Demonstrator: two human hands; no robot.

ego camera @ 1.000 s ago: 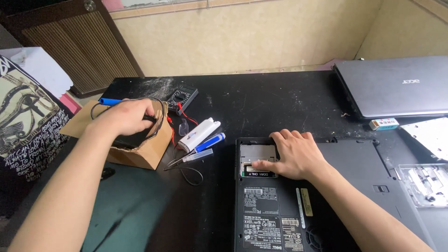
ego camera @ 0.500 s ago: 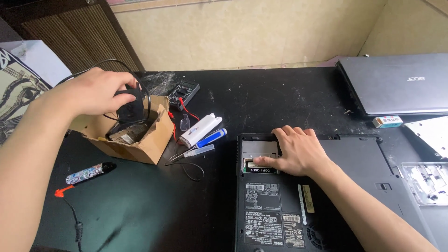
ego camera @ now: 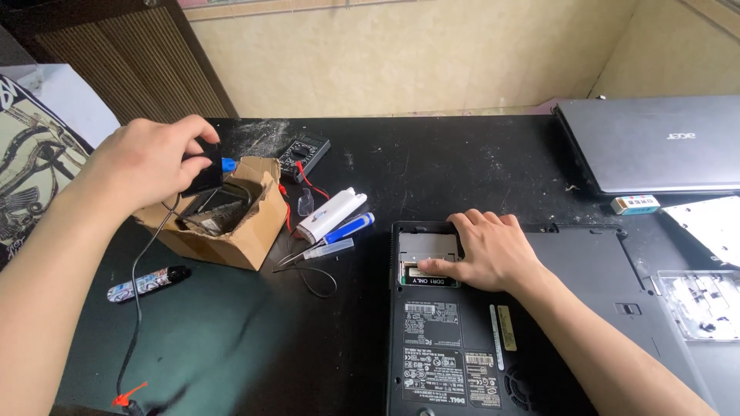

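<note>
The left hand [ego camera: 158,158] is covering most of a small black object [ego camera: 206,171], so its kind is staying unclear. Just below it, the cardboard box [ego camera: 245,223] is showing only a dark jumble inside, too tangled to sort out. The right hand [ego camera: 486,250] is hiding part of the open bay in the upturned laptop [ego camera: 570,308], whose lower side is running off the bottom edge. Right of that laptop, a clear plastic tray [ego camera: 705,304] and a white sheet [ego camera: 713,223] are being cut by the right edge, as is the closed grey laptop [ego camera: 655,146] behind them.
</note>
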